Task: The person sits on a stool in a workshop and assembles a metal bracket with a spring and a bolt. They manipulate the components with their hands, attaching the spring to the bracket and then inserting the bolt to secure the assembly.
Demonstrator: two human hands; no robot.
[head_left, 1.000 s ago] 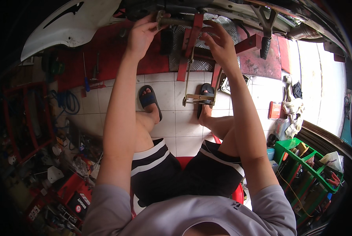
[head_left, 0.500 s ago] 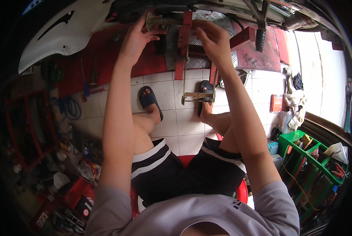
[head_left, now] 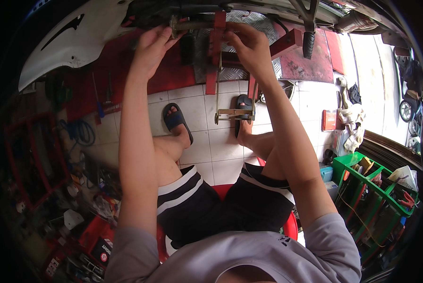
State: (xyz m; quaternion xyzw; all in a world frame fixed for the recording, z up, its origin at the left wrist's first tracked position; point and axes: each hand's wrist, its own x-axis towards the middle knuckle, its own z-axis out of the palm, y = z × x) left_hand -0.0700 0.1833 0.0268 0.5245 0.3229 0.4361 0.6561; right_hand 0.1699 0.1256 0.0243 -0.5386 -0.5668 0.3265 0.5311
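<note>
At the top of the view, a threaded rod (head_left: 197, 24) runs sideways through a red upright post (head_left: 215, 45) of a metal stand. A round metal disc (head_left: 174, 27) sits on the rod's left end. My left hand (head_left: 150, 51) pinches the disc at its near edge, fingers curled. On the post's other side, my right hand (head_left: 250, 45) has its thumb and forefinger drawn together against the post; what lies between them is hidden. From the stand, a brass-coloured metal frame (head_left: 235, 113) hangs toward me over the tiles.
Just beyond my hands is a motorcycle's underside with a black footpeg (head_left: 308, 45) and white body panel (head_left: 74, 52). A red lift platform (head_left: 164, 78) lies below. A green tool tray (head_left: 376, 177) stands right, a red rack (head_left: 37, 160) left. Screwdrivers (head_left: 99, 96) lie on the platform's edge.
My left hand has gone from spread fingers around the disc to a closer grip on its near edge. My right hand stays by the post. The whole view has shifted slightly.
</note>
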